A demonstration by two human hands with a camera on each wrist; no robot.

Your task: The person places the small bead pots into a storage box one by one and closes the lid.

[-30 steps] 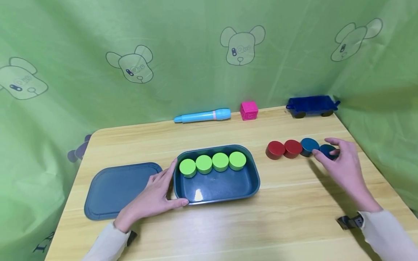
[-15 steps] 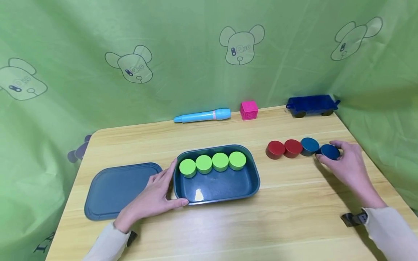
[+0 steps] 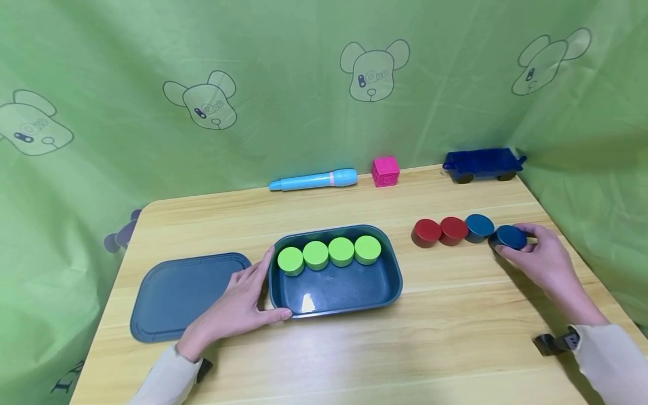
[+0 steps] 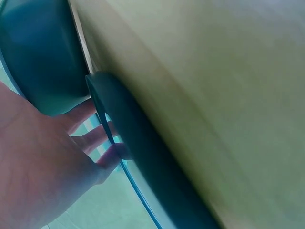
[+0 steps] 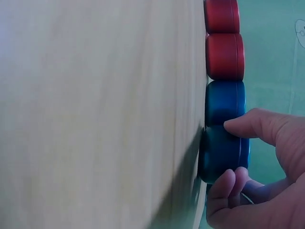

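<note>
The dark blue tray [image 3: 334, 289] holds several light green round tins [image 3: 341, 251] in a row along its far side. My left hand [image 3: 238, 306] rests on the tray's left end, thumb at the near corner and fingers along the side. At the right, my right hand [image 3: 544, 261] pinches the rightmost blue tin [image 3: 511, 238] between thumb and fingers. In the right wrist view this blue tin [image 5: 221, 155] touches the other blue tin [image 5: 225, 101], and two red tins [image 5: 225, 56] continue the row.
A dark blue lid [image 3: 184, 295] lies left of the tray. Along the back edge are a light blue pen-shaped thing [image 3: 314, 180], a pink cube [image 3: 386, 171] and a blue wheeled cart [image 3: 484, 164]. A green curtain [image 3: 283, 84] hangs behind the table [image 3: 324, 360].
My right hand has moved slightly right and closed round the rightmost blue tin, which looks barely shifted. My left hand and the tray have stayed where they were.
</note>
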